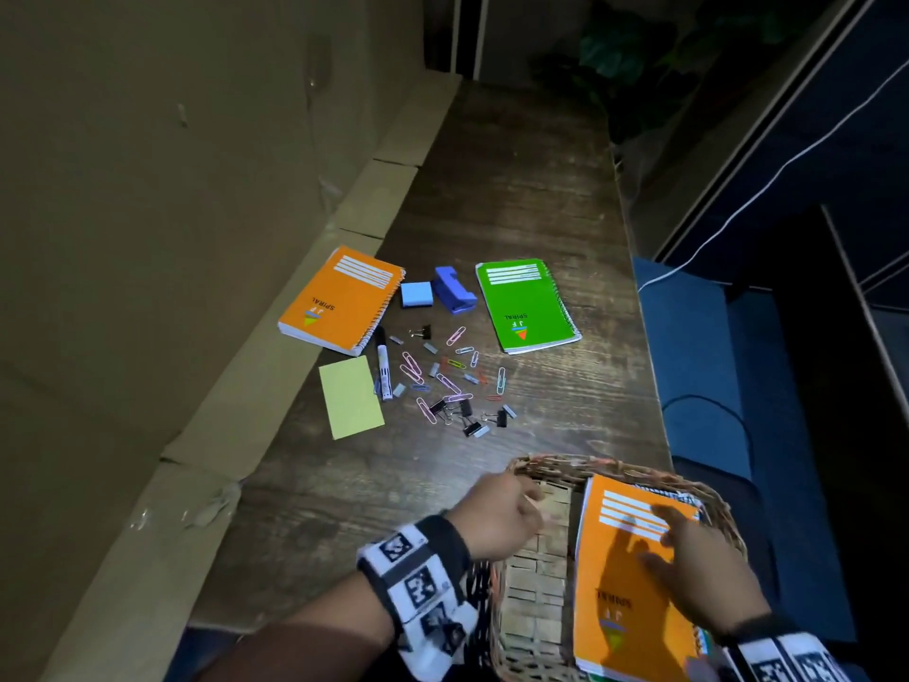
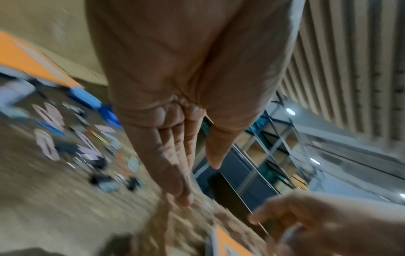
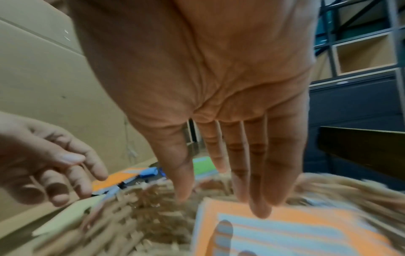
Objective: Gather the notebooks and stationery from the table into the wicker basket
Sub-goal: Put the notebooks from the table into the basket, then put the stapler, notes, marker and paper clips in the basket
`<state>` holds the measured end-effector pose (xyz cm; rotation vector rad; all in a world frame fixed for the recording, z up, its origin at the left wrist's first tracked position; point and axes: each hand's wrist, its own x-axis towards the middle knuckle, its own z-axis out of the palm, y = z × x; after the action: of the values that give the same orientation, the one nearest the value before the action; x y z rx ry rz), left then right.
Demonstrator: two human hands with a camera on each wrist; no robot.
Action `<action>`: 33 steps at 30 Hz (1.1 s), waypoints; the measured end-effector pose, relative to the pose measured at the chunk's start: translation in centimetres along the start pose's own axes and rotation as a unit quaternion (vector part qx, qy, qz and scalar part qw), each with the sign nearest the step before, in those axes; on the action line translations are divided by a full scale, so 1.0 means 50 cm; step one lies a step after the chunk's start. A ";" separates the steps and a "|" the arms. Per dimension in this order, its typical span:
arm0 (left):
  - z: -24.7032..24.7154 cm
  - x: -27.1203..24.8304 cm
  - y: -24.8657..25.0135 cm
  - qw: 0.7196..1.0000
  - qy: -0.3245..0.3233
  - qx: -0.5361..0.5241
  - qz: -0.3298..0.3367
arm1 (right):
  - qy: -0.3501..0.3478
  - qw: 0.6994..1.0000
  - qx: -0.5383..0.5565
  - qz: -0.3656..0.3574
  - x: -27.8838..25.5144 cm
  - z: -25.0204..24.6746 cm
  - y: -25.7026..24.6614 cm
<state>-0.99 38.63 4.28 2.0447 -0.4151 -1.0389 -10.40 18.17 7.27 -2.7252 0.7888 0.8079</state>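
Orange spiral notebook [image 1: 634, 578] in wicker basket [image 1: 536, 588], right hand [image 1: 698, 568] above

My orange spiral-bound notebook [image 1: 339, 300] on the table reads "SPIRAL" with "JF" beneath it — upside down from where I stand. The green spiral-bound notebook [image 1: 526, 307] carries the same "JF SPIRAL". The orange notebook in the wicker basket [image 1: 632, 583] shows "SPIRAL" — its smaller lettering is unreadable.

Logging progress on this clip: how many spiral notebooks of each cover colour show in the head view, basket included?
Orange: 2, one on the table, one in the wicker basket
Green: 1, on the table
Total: 3. More covers under the basket's orange one cannot be counted.
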 end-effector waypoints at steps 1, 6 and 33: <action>-0.031 -0.001 -0.015 0.998 0.043 -0.043 -0.011 | 0.015 1.000 -0.003 -0.025 0.004 -0.014 -0.027; -0.228 0.023 -0.191 0.931 0.332 -0.074 -0.132 | 0.081 0.986 -0.005 -0.145 0.025 -0.057 -0.168; -0.271 0.064 -0.335 0.824 0.460 -0.149 -0.296 | 0.013 0.972 0.142 -0.187 0.203 -0.036 -0.445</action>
<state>10.67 54.21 -5.52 2.1311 0.8760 -0.2734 9.68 31.84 3.87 -2.5144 0.3414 0.5327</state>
